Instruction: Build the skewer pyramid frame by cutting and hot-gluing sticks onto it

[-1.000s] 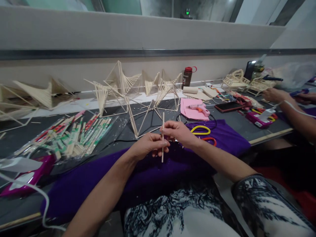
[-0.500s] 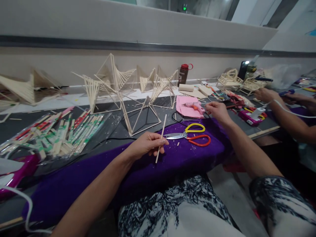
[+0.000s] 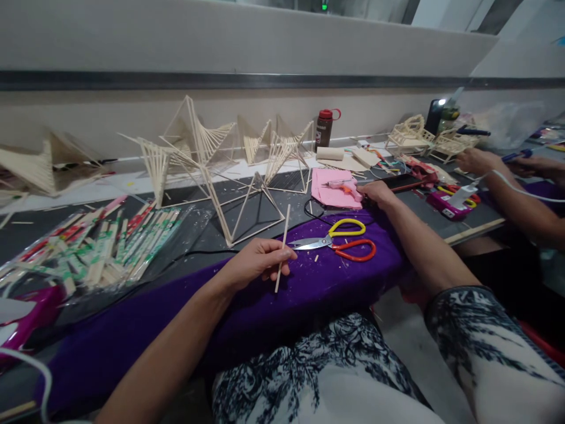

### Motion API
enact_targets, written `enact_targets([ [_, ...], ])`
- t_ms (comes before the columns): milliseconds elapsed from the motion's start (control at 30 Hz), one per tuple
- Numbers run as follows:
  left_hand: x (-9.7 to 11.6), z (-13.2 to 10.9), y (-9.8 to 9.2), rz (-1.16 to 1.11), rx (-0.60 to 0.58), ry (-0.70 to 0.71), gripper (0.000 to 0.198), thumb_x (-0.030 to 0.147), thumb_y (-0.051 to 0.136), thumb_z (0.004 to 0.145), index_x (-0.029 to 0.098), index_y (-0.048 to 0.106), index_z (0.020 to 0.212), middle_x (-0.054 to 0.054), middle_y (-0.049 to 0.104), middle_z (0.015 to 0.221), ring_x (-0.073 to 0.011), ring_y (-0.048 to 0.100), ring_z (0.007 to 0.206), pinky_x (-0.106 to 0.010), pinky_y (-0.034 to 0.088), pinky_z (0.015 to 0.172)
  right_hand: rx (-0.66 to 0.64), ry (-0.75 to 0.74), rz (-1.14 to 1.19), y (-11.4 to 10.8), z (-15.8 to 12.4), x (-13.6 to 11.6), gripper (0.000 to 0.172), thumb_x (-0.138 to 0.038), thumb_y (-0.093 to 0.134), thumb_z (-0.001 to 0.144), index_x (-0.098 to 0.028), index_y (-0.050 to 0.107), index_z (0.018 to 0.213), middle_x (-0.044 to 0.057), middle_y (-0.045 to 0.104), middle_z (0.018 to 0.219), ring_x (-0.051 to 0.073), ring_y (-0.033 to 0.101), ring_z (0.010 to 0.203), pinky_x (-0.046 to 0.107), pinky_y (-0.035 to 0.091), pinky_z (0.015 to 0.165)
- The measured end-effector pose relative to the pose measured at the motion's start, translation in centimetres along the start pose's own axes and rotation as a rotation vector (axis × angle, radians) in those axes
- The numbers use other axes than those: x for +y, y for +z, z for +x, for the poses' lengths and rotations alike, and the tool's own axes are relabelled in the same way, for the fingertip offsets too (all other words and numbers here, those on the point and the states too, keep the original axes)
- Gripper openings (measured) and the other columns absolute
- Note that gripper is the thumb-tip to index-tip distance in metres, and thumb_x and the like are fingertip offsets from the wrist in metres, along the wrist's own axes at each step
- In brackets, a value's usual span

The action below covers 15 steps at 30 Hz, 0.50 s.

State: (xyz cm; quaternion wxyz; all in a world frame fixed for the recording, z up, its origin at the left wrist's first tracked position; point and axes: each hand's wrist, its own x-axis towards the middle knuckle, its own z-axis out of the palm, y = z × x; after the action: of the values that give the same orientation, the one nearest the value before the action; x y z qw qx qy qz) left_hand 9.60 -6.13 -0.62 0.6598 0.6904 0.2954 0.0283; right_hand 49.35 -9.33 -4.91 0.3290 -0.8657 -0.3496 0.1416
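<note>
My left hand [image 3: 265, 259] pinches a thin wooden stick [image 3: 285, 235] between thumb and fingers, the stick tilted nearly upright. Beside those fingertips, scissors [image 3: 329, 240] with one yellow and one red handle lie partly spread on a purple cloth [image 3: 335, 282]. Further right, the fingers of my right hand [image 3: 379, 194] are curled at the handle end of a pink hot glue gun [image 3: 339, 185]. That gun rests on a folded pink cloth [image 3: 324, 197], and my fingers partly cover its handle. Just beyond my left hand stands a wooden stick frame [image 3: 225, 221].
More stick models [image 3: 203, 141] line the back of the table. Wrapped stick bundles [image 3: 110, 241] lie at left. A dark bottle with red lid [image 3: 324, 128] stands behind the glue gun. A magenta power strip [image 3: 448, 203] and another person's hands [image 3: 479, 162] are at right.
My right hand has moved forward and left, down to the glue gun's handle. My left hand still holds the stick in much the same pose. The view has shifted slightly.
</note>
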Motion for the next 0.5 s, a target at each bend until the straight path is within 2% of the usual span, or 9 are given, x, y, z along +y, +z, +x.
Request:
enact_targets([
  [200, -0.2, 0.1, 0.0, -0.009, -0.01, 0.007, 0.031, 0.042, 0.059, 0.079, 0.014, 0.066, 0.091, -0.002, 0.065, 0.066, -0.0042, 0.048, 0.044, -0.015, 0.031, 0.041, -0.036, 0.042, -0.068, 0.1, 0.2, -0.8, 0.031, -0.036, 0.057, 0.075, -0.017, 0.046, 0.053, -0.002, 0.042, 0.046, 0.007, 0.033, 0.04, 0.024, 0.027, 0.042],
  [400, -0.1, 0.1, 0.0, -0.005, -0.003, 0.008, 0.033, 0.044, 0.059, 0.079, 0.014, 0.066, 0.091, -0.002, 0.065, 0.065, -0.0041, 0.048, 0.044, -0.015, 0.031, 0.04, -0.02, -0.045, -0.238, 0.0, 0.3, -1.7, 0.033, -0.042, 0.054, 0.075, -0.016, 0.057, 0.055, 0.003, 0.051, 0.05, 0.013, 0.049, 0.053, 0.025, 0.031, 0.05],
  [500, 0.0, -0.1, 0.1, -0.007, -0.006, 0.01, 0.033, 0.044, 0.059, 0.078, 0.013, 0.066, 0.089, -0.002, 0.065, 0.065, -0.0046, 0.049, 0.043, -0.015, 0.03, 0.04, -0.053, -0.06, -0.316, -0.2, 0.3, -2.4, 0.028, -0.043, 0.063, 0.067, -0.016, 0.064, 0.061, 0.004, 0.055, 0.05, 0.017, 0.055, 0.058, 0.025, 0.034, 0.053],
])
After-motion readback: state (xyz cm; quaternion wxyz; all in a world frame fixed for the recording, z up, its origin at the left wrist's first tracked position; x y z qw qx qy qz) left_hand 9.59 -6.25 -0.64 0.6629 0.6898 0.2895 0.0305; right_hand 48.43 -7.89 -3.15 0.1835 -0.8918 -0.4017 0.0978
